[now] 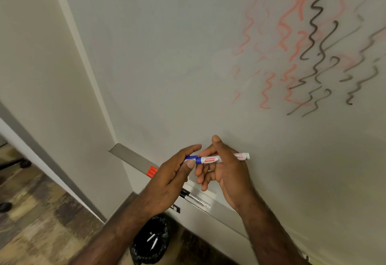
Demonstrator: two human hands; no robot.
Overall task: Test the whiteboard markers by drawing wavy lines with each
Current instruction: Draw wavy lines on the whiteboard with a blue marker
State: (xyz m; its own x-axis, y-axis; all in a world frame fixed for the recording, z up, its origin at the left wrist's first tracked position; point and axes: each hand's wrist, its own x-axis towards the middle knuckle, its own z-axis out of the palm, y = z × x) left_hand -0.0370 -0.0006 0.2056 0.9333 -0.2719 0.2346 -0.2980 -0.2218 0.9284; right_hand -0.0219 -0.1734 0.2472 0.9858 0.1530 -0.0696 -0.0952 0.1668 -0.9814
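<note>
Head view, looking down along a whiteboard [177, 66] mounted on a pale wall. Both hands meet in front of the lower part of the board, holding one marker [215, 159] level between them. Right hand [227, 170]: fingers curled round the white barrel, thumb raised and pointing up toward the board, the barrel's white end sticking out past the hand to the right. Left hand [173, 172]: thumb and forefinger pinch the blue cap [191, 158] at the marker's left end; other fingers folded beneath. Cap and barrel look joined or nearly so; cannot tell whether a gap has opened. Barrel carries a red label with white lettering. Upper right of the board: wavy red lines [292, 24], some faded and smeared, and beside them darker wavy black lines [317, 24], the lower ones thinner and patchy. A grey tray [129, 157] runs along the board's bottom edge, passing behind the hands. On it, just left of the left hand, lie red markers [151, 171]; below the hands a black-capped marker [193, 199] with a clear body rests on the same tray. On the floor beneath, a bin lined with a black bag [152, 241] holds a couple of pale sticks, likely markers, too small to say. Wood-pattern floor [41, 212] at lower left.
</note>
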